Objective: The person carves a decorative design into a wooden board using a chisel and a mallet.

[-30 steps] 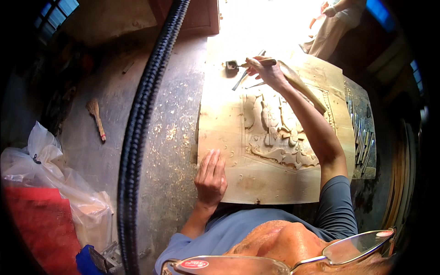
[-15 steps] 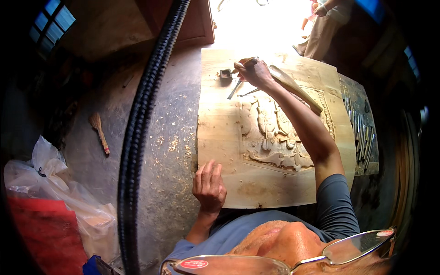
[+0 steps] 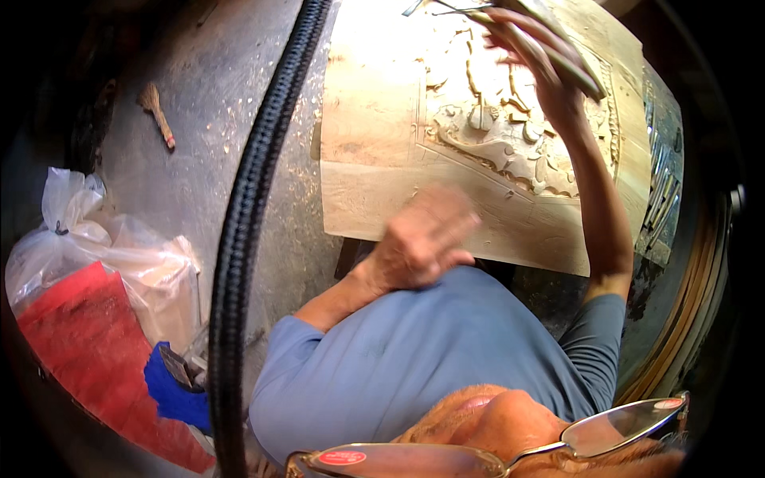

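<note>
My right hand is over the far part of a carved wooden panel, beside a long wooden club. Its fingers look stretched and spread, though motion smears them; I see nothing held in them. Close by its fingertips lies a thin dark metal tool, cut by the top edge. Blurred too, my left hand hovers at the panel's near edge, in front of my shirt, its fingers extended and holding nothing. Raised leafy and scrolled carving fills the middle of the panel.
Several chisels lie on the bench's right side. On the grey surface to the left are a small straw brush and scattered wood chips. Plastic bags, a red sheet and a blue cloth sit nearer. A black braided cable crosses the view.
The view has tipped nearer to my body, so the panel sits higher. My right hand has come back from the panel's far end toward the club. My left hand has moved rightward.
</note>
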`<control>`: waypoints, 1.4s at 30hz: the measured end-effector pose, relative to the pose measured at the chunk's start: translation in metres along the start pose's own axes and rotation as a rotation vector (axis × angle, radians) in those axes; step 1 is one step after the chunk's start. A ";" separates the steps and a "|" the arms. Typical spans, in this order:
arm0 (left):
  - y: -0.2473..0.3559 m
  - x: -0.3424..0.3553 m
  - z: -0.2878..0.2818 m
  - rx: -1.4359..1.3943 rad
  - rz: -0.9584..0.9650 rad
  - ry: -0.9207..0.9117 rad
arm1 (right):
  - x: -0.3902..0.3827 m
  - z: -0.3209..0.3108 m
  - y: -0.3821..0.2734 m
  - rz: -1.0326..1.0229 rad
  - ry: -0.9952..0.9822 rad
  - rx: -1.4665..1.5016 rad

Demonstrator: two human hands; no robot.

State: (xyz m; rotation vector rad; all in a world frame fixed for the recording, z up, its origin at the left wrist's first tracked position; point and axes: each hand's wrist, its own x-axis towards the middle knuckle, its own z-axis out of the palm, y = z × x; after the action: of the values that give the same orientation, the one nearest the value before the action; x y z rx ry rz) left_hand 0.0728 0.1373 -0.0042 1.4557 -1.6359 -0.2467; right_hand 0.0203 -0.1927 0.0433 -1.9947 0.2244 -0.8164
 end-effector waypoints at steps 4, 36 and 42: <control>0.014 0.004 0.029 -0.125 0.100 0.070 | -0.114 -0.006 -0.049 0.283 -0.043 0.262; -0.002 0.054 0.064 0.081 0.055 0.087 | -0.178 -0.055 -0.075 0.152 -0.367 0.037; -0.004 0.055 0.065 0.026 0.025 0.114 | -0.173 -0.054 -0.074 0.173 -0.388 0.022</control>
State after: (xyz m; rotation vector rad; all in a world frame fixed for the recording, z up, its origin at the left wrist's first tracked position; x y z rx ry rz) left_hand 0.0342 0.0626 -0.0177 1.4414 -1.5695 -0.1271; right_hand -0.1576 -0.1103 0.0435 -2.0351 0.1581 -0.3118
